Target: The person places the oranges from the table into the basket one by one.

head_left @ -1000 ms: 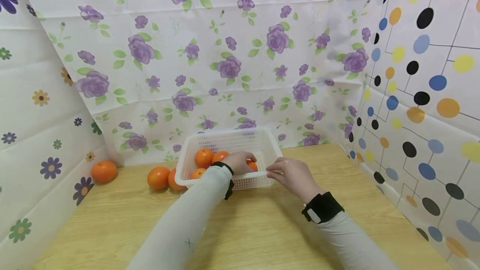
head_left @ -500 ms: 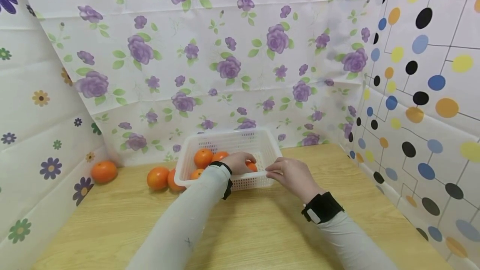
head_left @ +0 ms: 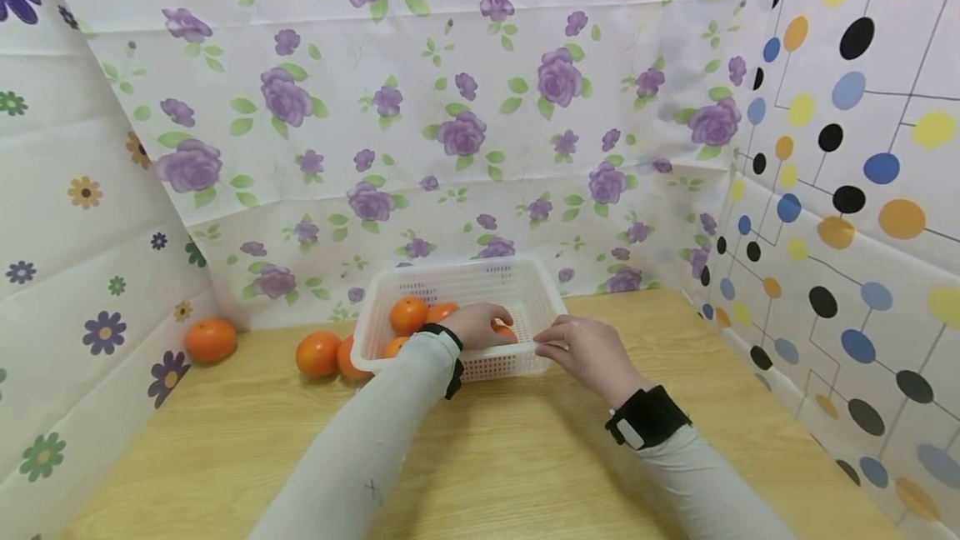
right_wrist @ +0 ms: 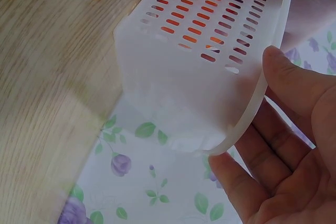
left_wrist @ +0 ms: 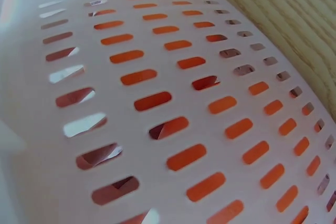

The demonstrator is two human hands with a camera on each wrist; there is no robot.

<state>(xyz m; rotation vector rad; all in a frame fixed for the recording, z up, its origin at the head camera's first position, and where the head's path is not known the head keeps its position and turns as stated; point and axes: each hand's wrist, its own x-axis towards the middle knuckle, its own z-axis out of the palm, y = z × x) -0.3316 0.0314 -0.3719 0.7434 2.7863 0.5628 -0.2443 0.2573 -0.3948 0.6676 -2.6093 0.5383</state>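
White basket [head_left: 502, 367] on the bench [head_left: 510, 457] has a few orange fruits [head_left: 409, 317] in it, mostly toward the left; left hand [head_left: 472, 326] dips in over the front rim, fingers curled round the front-right fruit [head_left: 505, 334]; right hand [head_left: 597, 359] pinches the rim near the front-right corner; three loose fruits [head_left: 318, 355] sit left of the basket.

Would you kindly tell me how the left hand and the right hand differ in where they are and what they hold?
The left hand is inside the white basket, whereas the right hand is at the basket's near right corner. The left hand's fingers curl over an orange fruit; the right hand pinches the rim. Both wrists wear black bands.
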